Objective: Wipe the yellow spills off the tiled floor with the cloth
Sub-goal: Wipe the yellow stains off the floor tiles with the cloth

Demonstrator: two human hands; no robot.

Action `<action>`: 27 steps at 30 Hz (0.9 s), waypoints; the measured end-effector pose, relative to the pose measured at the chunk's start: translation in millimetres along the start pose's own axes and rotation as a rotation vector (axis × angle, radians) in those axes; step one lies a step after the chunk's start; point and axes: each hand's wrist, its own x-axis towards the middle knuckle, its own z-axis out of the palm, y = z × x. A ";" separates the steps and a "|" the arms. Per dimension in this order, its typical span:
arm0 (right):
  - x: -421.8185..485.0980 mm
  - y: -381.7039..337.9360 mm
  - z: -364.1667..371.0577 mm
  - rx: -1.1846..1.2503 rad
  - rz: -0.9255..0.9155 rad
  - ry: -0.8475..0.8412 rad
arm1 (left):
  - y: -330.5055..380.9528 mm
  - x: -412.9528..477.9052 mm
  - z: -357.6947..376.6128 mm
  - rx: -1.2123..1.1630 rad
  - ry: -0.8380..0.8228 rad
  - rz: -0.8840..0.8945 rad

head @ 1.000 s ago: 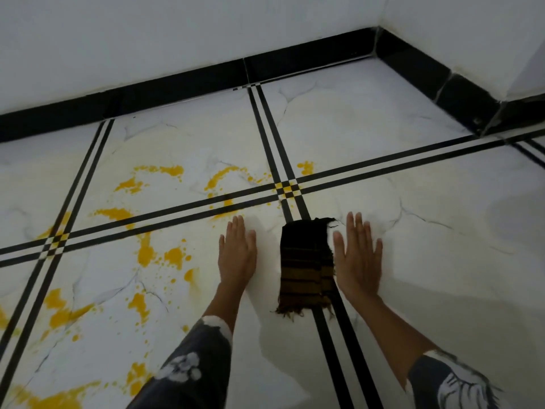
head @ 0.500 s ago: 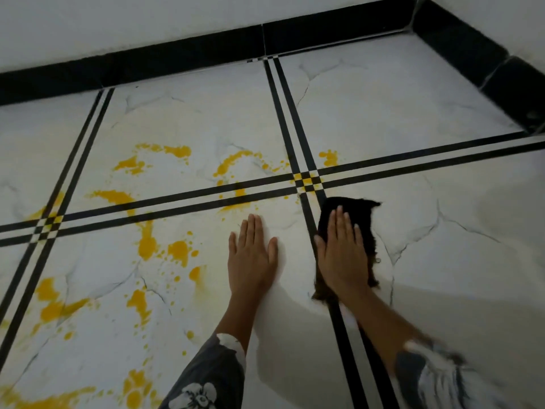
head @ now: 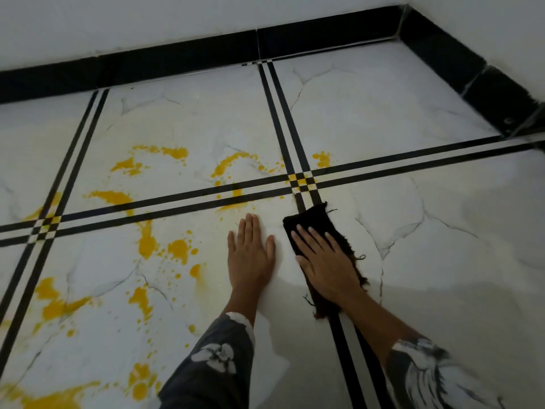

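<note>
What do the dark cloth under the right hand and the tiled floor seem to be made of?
Cloth: probably a woven textile, matt and dark brown or black; its edges are frayed and loose threads stick out.
Floor: probably glazed ceramic or porcelain tiles, glossy; grey marble-like veins, black stripes and a soft sheen suggest this.

The left hand (head: 250, 255) lies flat, palm down, at frame centre, fingers (head: 249, 230) straight and together. Just right of it, the right hand (head: 324, 261) is flat too, fingers angled toward upper left.
</note>
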 end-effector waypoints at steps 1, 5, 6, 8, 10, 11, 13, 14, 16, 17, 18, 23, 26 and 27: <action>1.4 2.7 -3.1 -0.015 -0.025 0.003 | 0.3 -0.4 -1.2 -0.006 -0.007 0.004; 5.7 5.8 -1.2 -0.008 -0.017 0.027 | 1.0 1.9 -1.6 -0.018 -0.011 0.020; 4.8 5.3 0.1 -0.020 -0.017 0.035 | 2.0 2.7 -1.3 -0.029 -0.012 0.025; 4.5 4.2 1.8 -0.053 -0.020 0.021 | 1.2 4.5 0.1 -0.047 0.003 0.025; 5.5 5.0 2.5 -0.077 -0.036 0.003 | -0.1 3.3 1.4 -0.050 0.027 -0.006; 4.9 5.6 1.6 -0.089 -0.038 0.011 | 1.2 2.9 2.1 -0.060 0.036 -0.013; 6.7 3.9 1.6 -0.105 -0.052 0.034 | -1.0 5.3 2.8 -0.107 0.026 -0.018; 6.6 3.1 1.5 -0.112 -0.054 0.048 | -1.5 5.1 0.0 -0.120 0.017 -0.019; 10.4 0.2 -2.1 -0.111 -0.055 0.061 | -2.1 6.8 -4.8 -0.124 -0.005 -0.016; 9.2 0.0 -2.6 -0.092 -0.048 0.049 | -1.1 3.9 -3.8 -0.115 -0.028 -0.003; 9.5 -0.9 -4.0 -0.086 -0.043 0.031 | -2.1 2.6 -3.3 -0.100 -0.053 0.014; 6.5 1.4 -2.6 -0.080 -0.025 -0.023 | -3.7 4.4 5.7 0.001 -0.021 0.027; 8.5 -1.5 -3.0 0.001 -0.013 0.029 | -2.7 3.2 3.6 0.006 -0.029 0.030; 10.6 -5.5 -3.5 0.042 0.013 0.057 | -2.8 2.3 2.5 0.004 -0.032 0.026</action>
